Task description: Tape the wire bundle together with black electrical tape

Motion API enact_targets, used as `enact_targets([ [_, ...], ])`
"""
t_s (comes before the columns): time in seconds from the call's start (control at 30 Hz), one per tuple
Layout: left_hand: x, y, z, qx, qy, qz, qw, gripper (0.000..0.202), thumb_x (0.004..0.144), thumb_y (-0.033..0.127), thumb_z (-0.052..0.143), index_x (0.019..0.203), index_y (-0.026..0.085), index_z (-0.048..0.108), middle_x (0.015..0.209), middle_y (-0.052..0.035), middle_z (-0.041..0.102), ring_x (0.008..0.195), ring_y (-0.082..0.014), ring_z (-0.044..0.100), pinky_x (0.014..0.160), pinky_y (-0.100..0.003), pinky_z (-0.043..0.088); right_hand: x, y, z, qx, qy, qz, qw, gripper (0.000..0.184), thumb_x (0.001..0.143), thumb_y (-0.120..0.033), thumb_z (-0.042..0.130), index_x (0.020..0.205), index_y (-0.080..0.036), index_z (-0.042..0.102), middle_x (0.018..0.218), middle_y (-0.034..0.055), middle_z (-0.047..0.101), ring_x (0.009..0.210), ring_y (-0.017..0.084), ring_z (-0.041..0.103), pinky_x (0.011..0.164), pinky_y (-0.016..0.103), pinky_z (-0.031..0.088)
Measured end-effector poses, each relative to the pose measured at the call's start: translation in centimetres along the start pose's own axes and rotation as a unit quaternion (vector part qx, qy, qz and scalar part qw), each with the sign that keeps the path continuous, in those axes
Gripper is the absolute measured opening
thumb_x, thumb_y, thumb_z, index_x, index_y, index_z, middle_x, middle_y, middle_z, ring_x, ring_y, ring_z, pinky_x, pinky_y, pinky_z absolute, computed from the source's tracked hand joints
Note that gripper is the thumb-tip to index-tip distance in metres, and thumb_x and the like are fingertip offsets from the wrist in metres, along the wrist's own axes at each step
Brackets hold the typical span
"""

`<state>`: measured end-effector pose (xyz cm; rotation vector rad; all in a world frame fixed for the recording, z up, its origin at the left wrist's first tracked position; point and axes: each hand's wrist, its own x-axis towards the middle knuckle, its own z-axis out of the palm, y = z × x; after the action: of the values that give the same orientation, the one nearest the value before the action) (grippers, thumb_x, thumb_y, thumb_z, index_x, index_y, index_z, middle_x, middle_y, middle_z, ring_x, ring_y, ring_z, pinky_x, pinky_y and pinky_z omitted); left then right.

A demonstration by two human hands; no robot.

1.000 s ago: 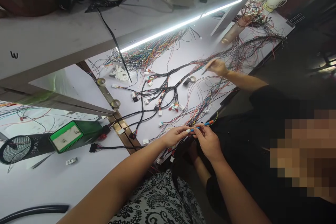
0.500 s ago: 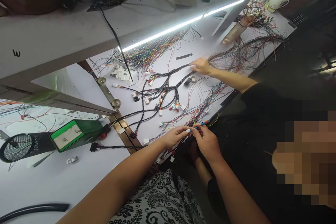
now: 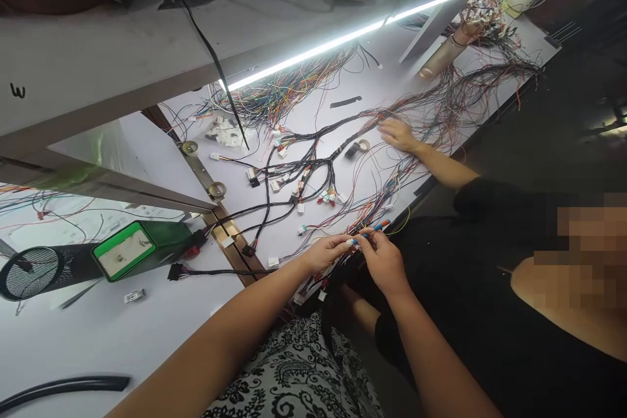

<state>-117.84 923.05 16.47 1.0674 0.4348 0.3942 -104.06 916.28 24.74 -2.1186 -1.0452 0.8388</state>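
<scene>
At the bench's near edge, my left hand [image 3: 327,255] pinches a small white connector [image 3: 349,243] between thumb and fingertips. My right hand [image 3: 385,266] grips a slim blue pen-like tool [image 3: 371,231] with an orange end; its lower tip meets the connector, and the exact contact is hidden by fingers. Loose coloured wires [image 3: 372,209] run from around both hands up along the bench edge. Further up lies a black-taped wire harness [image 3: 330,162] with several white connectors at its branch ends.
A co-worker's hand [image 3: 399,136] rests near the harness beside a tape roll [image 3: 362,145]. Wire bundles [image 3: 298,91] lie beneath the lit shelf [image 3: 161,72]. At left are a green box [image 3: 130,251], a black mesh cup [image 3: 32,273] and black tubing [image 3: 73,386].
The co-worker's hand has let go of the harness and moved right and slightly down. My hands stay together, with the tool shifted only slightly. The view has tilted a little.
</scene>
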Motion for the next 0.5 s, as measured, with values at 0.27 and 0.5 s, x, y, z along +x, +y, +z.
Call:
enact_targets([
  [0.27, -0.1, -0.8, 0.3, -0.018, 0.014, -0.012, 1.0, 0.042, 0.088, 0.049, 0.054, 0.116, 0.02, 0.065, 0.11, -0.0046, 0.064, 0.104, -0.0202, 0.053, 0.098, -0.03, 0.036, 0.1, 0.4, 0.4, 0.003, -0.014, 0.011, 1.0, 0.03, 0.086, -0.048, 0.052, 0.095, -0.021, 0.062, 0.088, 0.005, 0.07, 0.079, 0.022, 0.065, 0.074, 0.034, 0.049],
  [0.5, -0.1, -1.3, 0.4, -0.054, 0.018, -0.022, 0.998, 0.04, 0.086, 0.05, 0.056, 0.11, 0.019, 0.068, 0.093, -0.0038, 0.064, 0.089, -0.0172, 0.055, 0.088, -0.028, 0.04, 0.1, 0.5, 0.8, 0.02, -0.007, 0.018, 1.0, 0.03, 0.084, -0.049, 0.054, 0.093, -0.021, 0.062, 0.088, 0.005, 0.07, 0.077, 0.021, 0.065, 0.072, 0.033, 0.05],
])
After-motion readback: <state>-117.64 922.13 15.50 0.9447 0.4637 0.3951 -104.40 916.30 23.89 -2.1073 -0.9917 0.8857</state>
